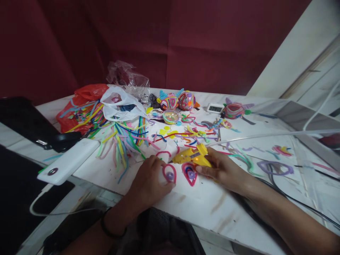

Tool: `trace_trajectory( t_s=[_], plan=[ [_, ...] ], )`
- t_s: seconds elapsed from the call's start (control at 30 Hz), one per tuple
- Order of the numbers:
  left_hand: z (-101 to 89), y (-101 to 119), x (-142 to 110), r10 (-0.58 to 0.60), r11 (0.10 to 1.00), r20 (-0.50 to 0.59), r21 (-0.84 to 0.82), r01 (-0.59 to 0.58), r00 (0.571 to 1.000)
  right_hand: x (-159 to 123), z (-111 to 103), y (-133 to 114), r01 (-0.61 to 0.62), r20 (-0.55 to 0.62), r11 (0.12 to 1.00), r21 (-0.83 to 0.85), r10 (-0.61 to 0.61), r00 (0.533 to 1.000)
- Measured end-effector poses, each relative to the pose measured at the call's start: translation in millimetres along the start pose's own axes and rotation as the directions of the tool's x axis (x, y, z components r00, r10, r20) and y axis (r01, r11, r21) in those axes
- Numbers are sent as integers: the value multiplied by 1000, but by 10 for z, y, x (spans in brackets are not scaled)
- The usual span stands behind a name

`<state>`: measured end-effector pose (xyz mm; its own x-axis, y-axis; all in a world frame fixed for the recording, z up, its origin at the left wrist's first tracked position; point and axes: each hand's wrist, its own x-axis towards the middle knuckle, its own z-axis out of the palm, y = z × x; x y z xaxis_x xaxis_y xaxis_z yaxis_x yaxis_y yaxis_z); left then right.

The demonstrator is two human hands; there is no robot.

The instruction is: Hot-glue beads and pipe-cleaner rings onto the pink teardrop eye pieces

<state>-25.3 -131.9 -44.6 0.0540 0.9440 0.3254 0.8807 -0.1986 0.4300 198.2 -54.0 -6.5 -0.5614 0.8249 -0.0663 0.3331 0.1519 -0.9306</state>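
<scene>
My right hand (222, 169) is closed around a yellow glue gun (191, 157), its nozzle pointing left over the white table (212, 202). My left hand (148, 179) rests on the table with its fingers curled, pinching a pink pipe-cleaner loop with a purple centre (169, 173). A second pink teardrop loop with a purple centre (190, 174) lies just right of it, under the glue gun. Another small pink arc (163, 153) lies beyond my left fingers.
A heap of coloured pipe cleaners (119, 138) and plastic bags (119, 102) fills the back left. Finished pipe-cleaner figures (177, 101) stand at the back, beside a small white digital display (215, 107). A white power bank (69, 160) lies at left. Cables cross the table at right.
</scene>
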Motion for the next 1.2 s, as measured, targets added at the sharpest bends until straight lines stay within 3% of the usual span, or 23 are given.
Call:
trace_trajectory(
  t_s=[0.4, 1.2],
  plan=[
    [36, -20, -11, 11, 999, -15, -32, -11, 1000, 58, 0, 74, -19, 59, 1000, -15, 20, 998],
    [39, -33, -8, 2, 999, -17, -40, -3, 1000, 69, -11, 70, 46, -21, 949, -311, -55, 998]
  ],
)
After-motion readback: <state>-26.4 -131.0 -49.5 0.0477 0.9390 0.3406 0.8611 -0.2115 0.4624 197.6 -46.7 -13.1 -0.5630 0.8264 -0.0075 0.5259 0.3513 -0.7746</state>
